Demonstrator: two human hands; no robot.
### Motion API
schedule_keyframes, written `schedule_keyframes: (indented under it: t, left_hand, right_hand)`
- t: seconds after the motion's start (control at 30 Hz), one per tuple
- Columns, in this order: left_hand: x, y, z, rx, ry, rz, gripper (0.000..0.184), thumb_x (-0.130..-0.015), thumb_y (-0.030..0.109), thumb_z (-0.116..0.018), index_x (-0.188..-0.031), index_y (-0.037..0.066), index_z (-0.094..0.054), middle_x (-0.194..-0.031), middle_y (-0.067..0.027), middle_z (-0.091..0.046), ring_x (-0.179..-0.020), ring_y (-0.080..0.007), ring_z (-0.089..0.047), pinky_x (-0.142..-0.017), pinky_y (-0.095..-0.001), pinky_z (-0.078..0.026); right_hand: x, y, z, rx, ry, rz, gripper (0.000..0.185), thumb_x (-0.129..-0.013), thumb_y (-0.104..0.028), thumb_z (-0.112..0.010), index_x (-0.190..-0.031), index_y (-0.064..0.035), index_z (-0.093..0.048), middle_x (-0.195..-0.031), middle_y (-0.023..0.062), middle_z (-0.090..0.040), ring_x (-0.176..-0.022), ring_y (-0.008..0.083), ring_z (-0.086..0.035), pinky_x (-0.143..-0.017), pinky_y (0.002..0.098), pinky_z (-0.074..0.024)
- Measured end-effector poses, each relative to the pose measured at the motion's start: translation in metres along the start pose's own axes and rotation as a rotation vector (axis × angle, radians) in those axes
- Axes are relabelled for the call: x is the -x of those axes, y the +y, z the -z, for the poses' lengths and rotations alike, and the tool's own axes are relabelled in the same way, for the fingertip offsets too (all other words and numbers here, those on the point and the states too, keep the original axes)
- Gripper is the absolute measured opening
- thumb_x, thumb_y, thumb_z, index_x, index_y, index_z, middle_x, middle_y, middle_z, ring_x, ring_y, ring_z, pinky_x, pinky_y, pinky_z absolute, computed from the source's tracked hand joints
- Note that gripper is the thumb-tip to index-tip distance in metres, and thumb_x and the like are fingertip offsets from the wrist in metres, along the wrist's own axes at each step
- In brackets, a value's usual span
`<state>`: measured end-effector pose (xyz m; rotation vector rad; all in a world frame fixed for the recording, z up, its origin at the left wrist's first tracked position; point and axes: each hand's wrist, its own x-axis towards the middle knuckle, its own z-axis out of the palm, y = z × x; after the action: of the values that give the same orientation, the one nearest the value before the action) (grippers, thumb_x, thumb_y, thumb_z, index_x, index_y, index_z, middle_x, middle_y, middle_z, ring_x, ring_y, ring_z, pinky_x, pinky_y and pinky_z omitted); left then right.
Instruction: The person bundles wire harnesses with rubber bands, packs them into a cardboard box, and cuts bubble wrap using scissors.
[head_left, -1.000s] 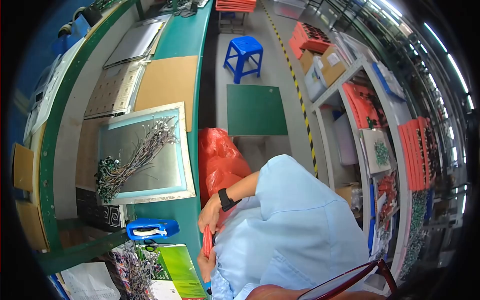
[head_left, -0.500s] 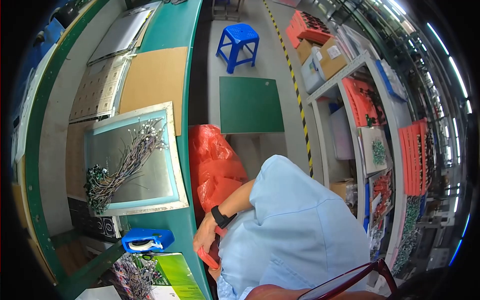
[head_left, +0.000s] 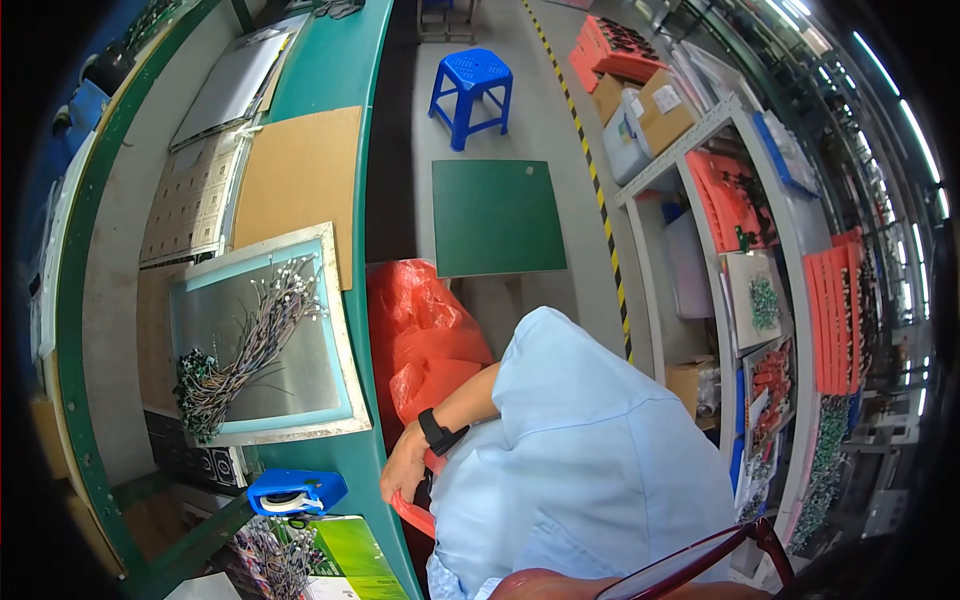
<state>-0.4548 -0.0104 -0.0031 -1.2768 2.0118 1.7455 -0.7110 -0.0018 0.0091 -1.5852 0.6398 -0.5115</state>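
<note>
My right hand [head_left: 403,468], with a black band on its wrist, is closed on a twisted strip of red plastic [head_left: 415,516] beside the green table's [head_left: 389,440] edge. The strip runs down toward the light blue shirt [head_left: 590,450]. Of my left hand nothing shows; the shirt covers the strip's lower end. A large crumpled red plastic bag [head_left: 425,330] lies above my right forearm. A blue tape dispenser [head_left: 297,493] stands on the table to the left of my right hand.
A bundle of wires [head_left: 250,350] lies on a framed panel [head_left: 342,350]. Below the dispenser are more wires and a green sheet [head_left: 350,550]. Beyond the bag are a green board [head_left: 498,218] and a blue stool [head_left: 472,95]. Loaded shelves [head_left: 650,300] stand at the right.
The view has shifted, with the table further left. My right hand has moved slightly left and down. My left hand, seen on the red strip earlier, has gone out of sight.
</note>
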Motion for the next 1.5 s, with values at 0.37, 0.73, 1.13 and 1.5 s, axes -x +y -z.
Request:
schedule_keyframes:
  t: [0.37, 0.73, 1.13, 1.5]
  left_hand:
    - [-0.002, 0.023, -0.006, 0.267, 0.109, -0.073, 0.027, -0.086, 0.019, -0.061, -0.1, -0.004, -0.059, -0.078, -0.0057, -0.061, -0.066, -0.0131, -0.053, -0.06, -0.0265, -0.044]
    - [0.023, 0.03, -0.01, 0.591, 0.233, -0.145, 0.029, -0.086, 0.017, -0.06, -0.107, -0.003, -0.058, -0.081, -0.0052, -0.062, -0.068, -0.0118, -0.053, -0.061, -0.0253, -0.044]
    - [0.069, 0.063, -0.006, 0.466, 0.148, -0.203, 0.019, -0.085, 0.017, -0.064, -0.087, 0.0, -0.056, -0.06, -0.0015, -0.054, -0.05, -0.0086, -0.047, -0.049, -0.0224, -0.039]
    - [0.091, 0.024, 0.004, 0.603, 0.048, -0.096, 0.025, -0.093, 0.027, -0.054, -0.091, 0.002, -0.052, -0.052, 0.0061, -0.031, -0.041, -0.0044, -0.029, -0.04, -0.0206, -0.026]
  right_hand:
    - [-0.014, -0.035, -0.007, 0.251, -0.274, 0.151, 0.031, -0.082, -0.021, -0.054, -0.097, 0.0072, -0.058, -0.084, 0.024, -0.06, -0.082, 0.032, -0.059, -0.072, 0.0415, -0.0451]
    - [-0.06, -0.015, -0.012, 0.539, -0.445, 0.176, 0.035, -0.081, -0.026, -0.054, -0.099, 0.0048, -0.058, -0.087, 0.0225, -0.061, -0.078, 0.0321, -0.06, -0.066, 0.0434, -0.0487]
    - [-0.067, -0.033, 0.002, 0.454, -0.377, -0.049, 0.03, -0.076, -0.029, -0.061, -0.085, -0.0003, -0.061, -0.071, 0.0147, -0.061, -0.064, 0.0246, -0.061, -0.054, 0.0373, -0.05]
    - [-0.068, -0.005, -0.02, 0.418, -0.171, -0.051, 0.028, -0.08, -0.028, -0.063, -0.091, -0.0016, -0.061, -0.078, 0.0168, -0.061, -0.079, 0.0291, -0.06, -0.069, 0.0404, -0.0463]
